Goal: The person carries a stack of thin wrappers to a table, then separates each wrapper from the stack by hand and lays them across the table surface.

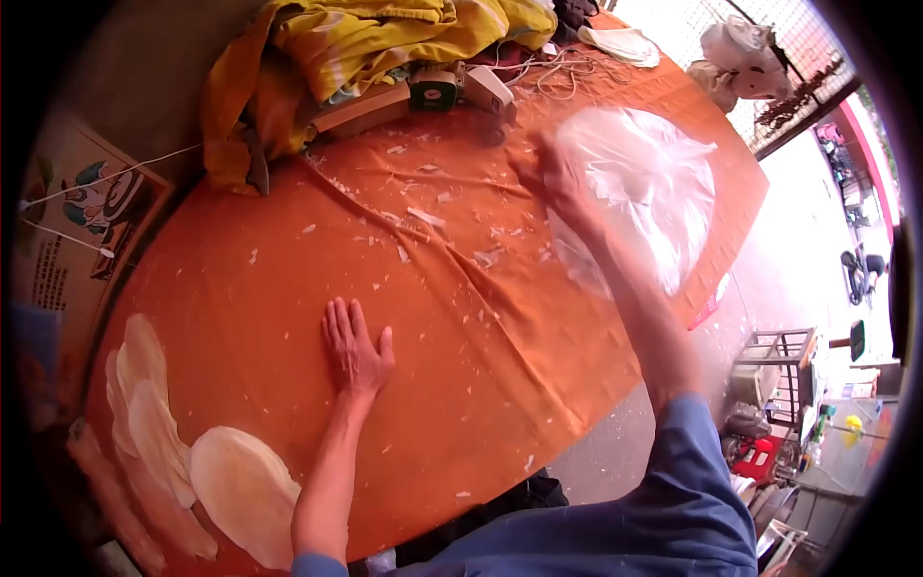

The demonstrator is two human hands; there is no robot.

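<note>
My left hand (356,354) lies flat on the orange sheet (433,385) that covers the table, thumb held apart and nothing in it. Farther off, my right hand (562,178) reaches across to the left edge of a white translucent plastic bag (644,183). Motion smears its fingers, so whether they grip the bag cannot be made out. Small whitish scraps (426,217) are scattered over the sheet, mostly between and beyond my hands. At the lower left lie several pale, flat, rounded pieces (245,490), some overlapping; their kind is unclear.
A crumpled yellow cloth (361,43) is heaped at the far edge, beside a small green clock-like box (433,93) and tangled cords (567,72). Creases (481,279) run through the sheet. Right of the table stands a metal rack (781,361) among assorted items.
</note>
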